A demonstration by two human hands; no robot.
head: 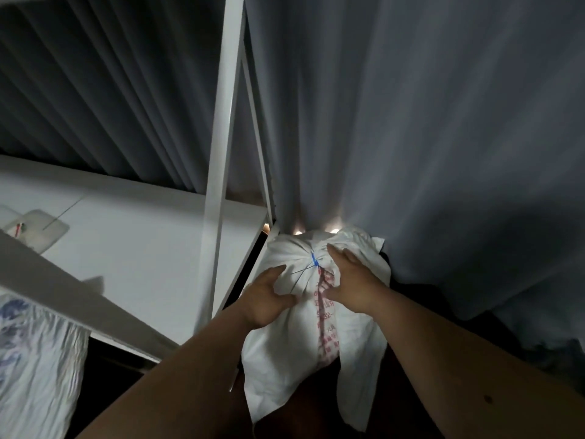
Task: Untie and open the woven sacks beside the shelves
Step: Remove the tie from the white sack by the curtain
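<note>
Behind everything, filling the far side and the right, hangs a grey pleated curtain (pixel 411 122). Left of it stands a white metal shelving unit (pixel 126 242), its upright post rising through the middle of the view; a flat clear plastic packet (pixel 41 229) lies on the shelf at far left. At near left, below the shelf edge, sits a crinkled white bag with blue print (pixel 34 359). Just right of the shelf post, against the foot of the curtain, stands the white woven sack (pixel 285 350) with a strip of red printing down its front. Its gathered neck is cinched by a blue tie (pixel 314 259). Both hands rest on the sack's bunched top, fingers spread: the left hand (pixel 264 297) on the left of the tie, the right hand (pixel 351 282) on the right, neither pinching the tie.
</note>
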